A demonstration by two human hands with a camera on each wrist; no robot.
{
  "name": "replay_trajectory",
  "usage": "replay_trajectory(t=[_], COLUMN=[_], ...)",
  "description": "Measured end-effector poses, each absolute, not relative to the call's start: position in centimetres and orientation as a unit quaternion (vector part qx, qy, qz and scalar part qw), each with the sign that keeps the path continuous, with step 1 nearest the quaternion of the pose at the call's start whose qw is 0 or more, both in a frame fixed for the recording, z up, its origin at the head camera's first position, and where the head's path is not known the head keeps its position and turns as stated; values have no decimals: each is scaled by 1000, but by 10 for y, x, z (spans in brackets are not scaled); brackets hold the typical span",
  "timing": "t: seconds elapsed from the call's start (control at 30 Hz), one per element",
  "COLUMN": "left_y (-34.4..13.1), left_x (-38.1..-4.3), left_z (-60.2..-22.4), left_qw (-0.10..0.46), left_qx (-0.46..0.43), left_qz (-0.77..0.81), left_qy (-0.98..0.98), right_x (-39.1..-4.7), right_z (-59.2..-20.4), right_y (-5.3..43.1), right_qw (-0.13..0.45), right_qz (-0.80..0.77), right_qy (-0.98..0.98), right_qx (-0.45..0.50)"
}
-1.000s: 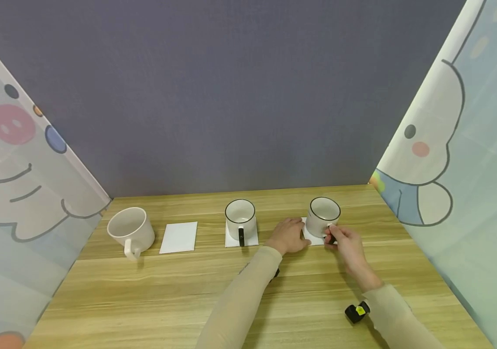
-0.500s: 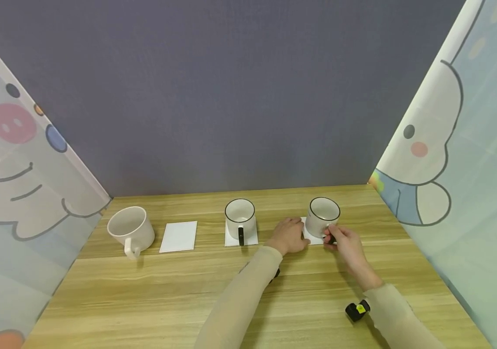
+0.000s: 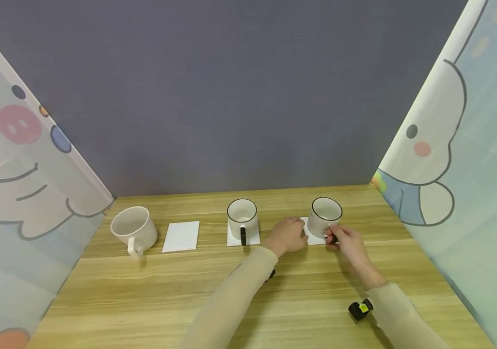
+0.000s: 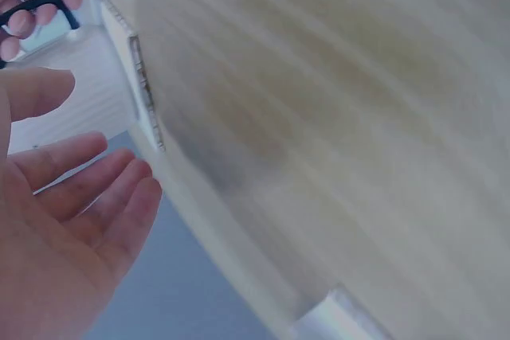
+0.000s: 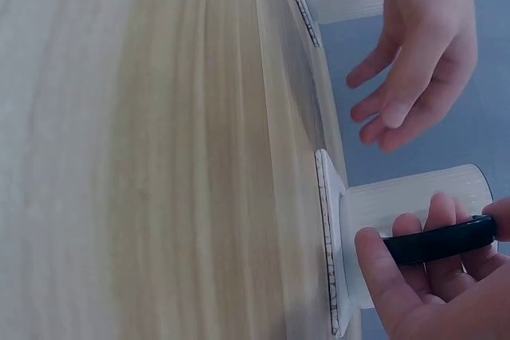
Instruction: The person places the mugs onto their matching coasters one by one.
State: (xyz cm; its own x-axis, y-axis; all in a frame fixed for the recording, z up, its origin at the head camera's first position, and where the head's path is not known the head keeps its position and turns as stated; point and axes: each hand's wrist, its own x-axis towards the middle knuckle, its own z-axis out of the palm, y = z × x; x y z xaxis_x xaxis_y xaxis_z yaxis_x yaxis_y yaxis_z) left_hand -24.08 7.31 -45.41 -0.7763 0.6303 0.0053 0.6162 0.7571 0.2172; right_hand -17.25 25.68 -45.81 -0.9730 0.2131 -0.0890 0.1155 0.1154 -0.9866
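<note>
A white mug (image 3: pixel 318 227) with a dark rim stands upright on a square white coaster (image 3: pixel 311 239) at the right. My right hand (image 3: pixel 347 243) pinches its black handle (image 5: pixel 438 243), the fingers curled round it in the right wrist view. To the left of that coaster is my left hand (image 3: pixel 285 236). Its fingers (image 4: pixel 119 197) are loosely bent and hold nothing; in the right wrist view a gap shows between them and the coaster. A matching mug (image 3: pixel 240 229) stands on another coaster (image 3: pixel 255 239) in the middle, its handle facing me.
At the left, a wider all-white mug (image 3: pixel 143 237) stands directly on the wooden table (image 3: pixel 143 300). Beside it lies a bare white coaster (image 3: pixel 181 236). A grey panel (image 3: pixel 239 97) rises behind the table, with cartoon-printed cloths at both sides. A black wrist device (image 3: pixel 360 309) is under the right forearm.
My left hand has drawn slightly left, its thumb coming away from the coaster's edge. The right hand keeps its hold on the mug's handle. The head view has shifted a little.
</note>
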Motion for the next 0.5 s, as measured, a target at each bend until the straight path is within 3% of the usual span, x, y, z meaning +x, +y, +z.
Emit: replay_trajectory(t=[0.5], left_y=[57], left_x=[-223], left_z=[-425], left_qw=[17], left_qx=[369], left_qz=[81], left_qy=[926], right_x=[-173], right_z=[-458], right_y=[259], right_qw=[28], right_qz=[657], right_qy=[-748], right_qx=[-95])
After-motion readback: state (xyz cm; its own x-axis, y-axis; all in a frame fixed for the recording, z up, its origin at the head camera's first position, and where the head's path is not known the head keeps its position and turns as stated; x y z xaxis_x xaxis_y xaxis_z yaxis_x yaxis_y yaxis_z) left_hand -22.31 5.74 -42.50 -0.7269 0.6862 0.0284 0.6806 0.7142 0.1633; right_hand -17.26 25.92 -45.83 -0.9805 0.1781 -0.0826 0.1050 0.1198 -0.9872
